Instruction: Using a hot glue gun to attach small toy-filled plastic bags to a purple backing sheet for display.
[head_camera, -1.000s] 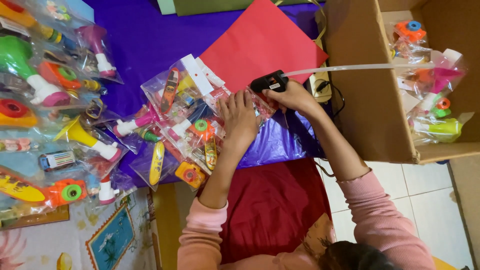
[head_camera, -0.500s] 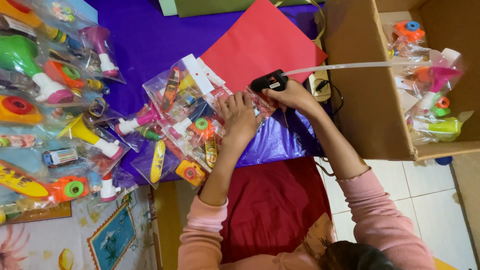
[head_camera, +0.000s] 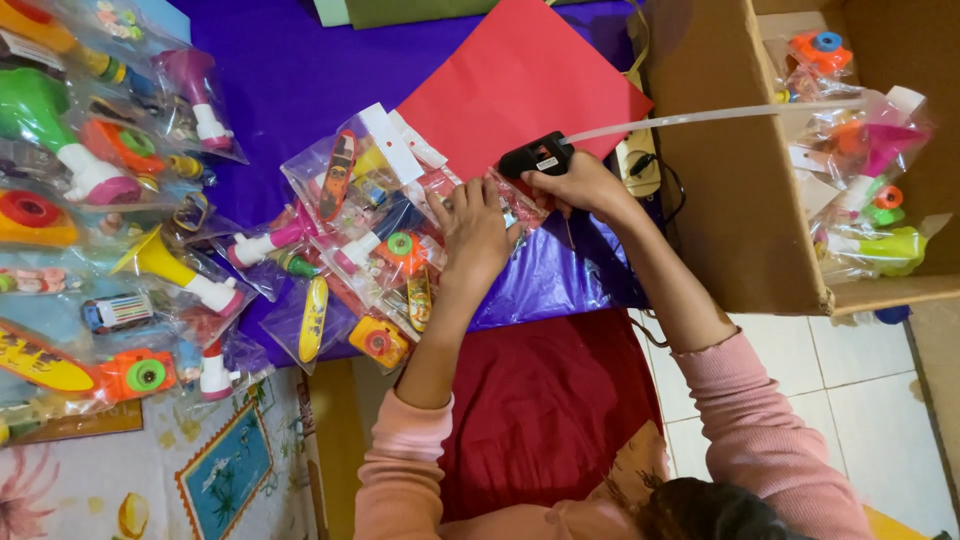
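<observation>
There is only one view, from a camera worn on the person's head. It looks almost straight down, from above and a little behind the arms, so the top of the person's hair (head_camera: 715, 510) shows at the bottom edge of the picture. The camera is near: the bench (head_camera: 300, 70) with its purple cover fills the upper left part, and its near edge crosses the middle of the picture. A cardboard box (head_camera: 730, 200) stands at the right, and the tiled floor (head_camera: 860, 400) shows below it. No second view shares the scene.
</observation>
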